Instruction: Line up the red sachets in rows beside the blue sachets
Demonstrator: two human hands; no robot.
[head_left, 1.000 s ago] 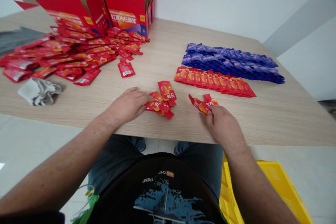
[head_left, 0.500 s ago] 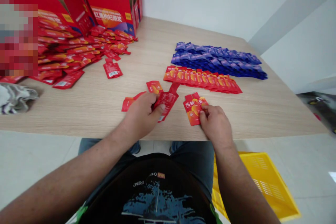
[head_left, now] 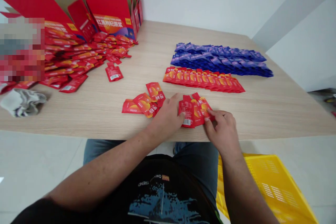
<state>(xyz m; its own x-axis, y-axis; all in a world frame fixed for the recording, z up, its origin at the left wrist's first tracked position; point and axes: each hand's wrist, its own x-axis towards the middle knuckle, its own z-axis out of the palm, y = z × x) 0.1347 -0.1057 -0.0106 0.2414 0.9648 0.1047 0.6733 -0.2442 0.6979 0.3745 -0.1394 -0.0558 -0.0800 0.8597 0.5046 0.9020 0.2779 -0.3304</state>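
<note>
My left hand (head_left: 166, 117) rests at the table's near edge, its fingertips against a red spouted pouch with a barcode (head_left: 187, 112). I cannot tell whether it grips that pouch. My right hand (head_left: 222, 129) pinches the lower corner of an overlapping red pouch (head_left: 202, 109) between thumb and finger. Just left of my left hand, a few more red-and-orange pouches (head_left: 143, 102) lie overlapping. A single red pouch (head_left: 114, 73) lies apart, farther off.
A large heap of red pouches (head_left: 70, 59) lies at the far left, partly hidden by a pixelated patch, before flat red cartons (head_left: 105, 3). Ahead are a neat red pouch row (head_left: 203, 81), blue-purple pouches (head_left: 219, 59), a grey cloth (head_left: 22, 102) and the wooden table (head_left: 262, 112). A yellow crate (head_left: 273, 189) sits below right.
My left hand has moved right, off the pouches it covered, and those now lie spread on the table. The pouches at my right hand have fanned out, and more pouches now sit there.
</note>
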